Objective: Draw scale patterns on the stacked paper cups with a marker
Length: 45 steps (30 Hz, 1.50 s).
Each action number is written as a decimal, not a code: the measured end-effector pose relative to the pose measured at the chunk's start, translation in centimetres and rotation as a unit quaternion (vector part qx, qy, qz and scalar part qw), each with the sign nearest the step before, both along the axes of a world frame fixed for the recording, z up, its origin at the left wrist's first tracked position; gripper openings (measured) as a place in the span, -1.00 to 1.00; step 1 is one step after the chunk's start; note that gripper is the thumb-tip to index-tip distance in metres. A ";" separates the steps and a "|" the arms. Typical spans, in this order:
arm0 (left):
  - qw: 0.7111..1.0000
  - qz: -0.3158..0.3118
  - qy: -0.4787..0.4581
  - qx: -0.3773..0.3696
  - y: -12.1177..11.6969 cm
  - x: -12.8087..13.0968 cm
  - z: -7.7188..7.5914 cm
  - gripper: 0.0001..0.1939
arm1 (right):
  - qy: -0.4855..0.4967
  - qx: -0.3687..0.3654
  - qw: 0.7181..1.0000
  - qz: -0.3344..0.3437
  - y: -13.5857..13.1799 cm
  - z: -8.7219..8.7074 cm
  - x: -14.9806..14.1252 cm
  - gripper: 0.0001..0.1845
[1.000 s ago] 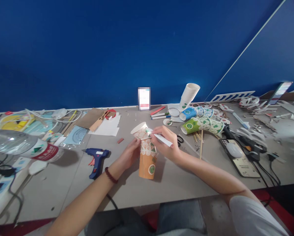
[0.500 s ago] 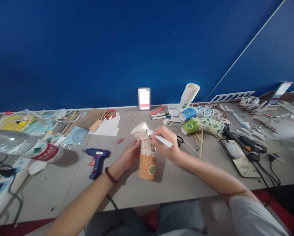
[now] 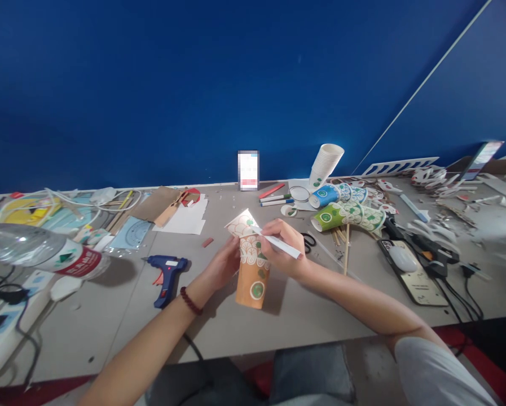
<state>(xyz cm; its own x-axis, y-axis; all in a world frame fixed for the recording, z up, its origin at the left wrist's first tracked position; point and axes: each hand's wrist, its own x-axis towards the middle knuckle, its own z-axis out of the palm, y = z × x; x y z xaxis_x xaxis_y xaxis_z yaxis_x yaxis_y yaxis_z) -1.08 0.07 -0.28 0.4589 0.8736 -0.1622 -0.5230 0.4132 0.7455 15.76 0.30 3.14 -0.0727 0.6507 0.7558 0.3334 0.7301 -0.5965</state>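
A column of joined paper cups (image 3: 253,276) stands slightly tilted before me, its lower part coloured orange and its upper parts patterned with scales and green leaves. My left hand (image 3: 225,262) is closed around its left side, with some fingers hidden behind it. A white marker pen (image 3: 283,246) is pinched in my right hand (image 3: 284,242), its tip at the white patterned top section. To the left lies a blue glue gun (image 3: 168,276), apart from my left hand.
Blue and green cup columns (image 3: 348,217) lie on the right, before a stack of white cups (image 3: 326,163). Several markers (image 3: 276,198) and black scissors (image 3: 309,242) lie beyond my right hand. A water bottle (image 3: 45,248) lies far left; a phone (image 3: 248,170) leans on the wall.
The cup column has turned and tipped a little, so its open top rim no longer shows. The marker tip has shifted slightly up and left on the top section.
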 end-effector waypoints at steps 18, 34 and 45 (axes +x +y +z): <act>0.996 -0.052 -0.040 -0.060 -0.4 0.3 0.4 -0.58 | -0.015 0.053 0.997 0.049 -0.8 -0.1 -0.8 -0.81; 0.997 -0.038 -0.005 -0.064 -0.8 0.1 0.9 -0.61 | 0.017 0.005 1.000 0.001 -0.3 1.4 0.2 -0.85; 0.999 -0.018 0.005 -0.050 -0.9 0.2 1.0 -0.60 | 0.009 -0.037 0.999 0.015 -0.3 1.4 0.3 -0.88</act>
<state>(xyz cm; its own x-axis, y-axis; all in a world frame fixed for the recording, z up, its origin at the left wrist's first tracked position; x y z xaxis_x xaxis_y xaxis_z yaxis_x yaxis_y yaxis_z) -0.91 -0.83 0.74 0.4877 0.8357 -0.2526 -0.4996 0.5045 0.7042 16.02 0.04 4.58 -0.0793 0.7032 0.7065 0.3002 0.6927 -0.6558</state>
